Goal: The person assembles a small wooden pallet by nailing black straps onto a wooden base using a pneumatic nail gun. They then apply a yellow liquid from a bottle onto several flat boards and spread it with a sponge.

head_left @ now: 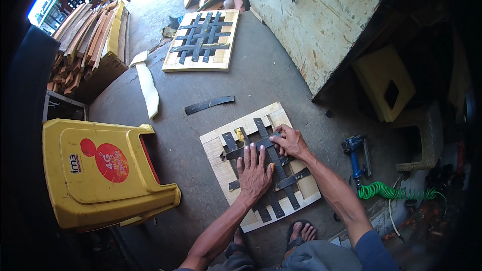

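Resting left hand (255,178), fingers slightly spread, on a black strap (266,142); pinching its end in right hand (290,141), over a wooden frame (213,143) on the floor (181,135); best kept taut and untwisted.

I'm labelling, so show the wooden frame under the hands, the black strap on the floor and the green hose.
Wooden frame (214,146): head view, bare wood by left corner.
Black strap (210,105): head view, its middle.
Green hose (375,189): head view, its coils.
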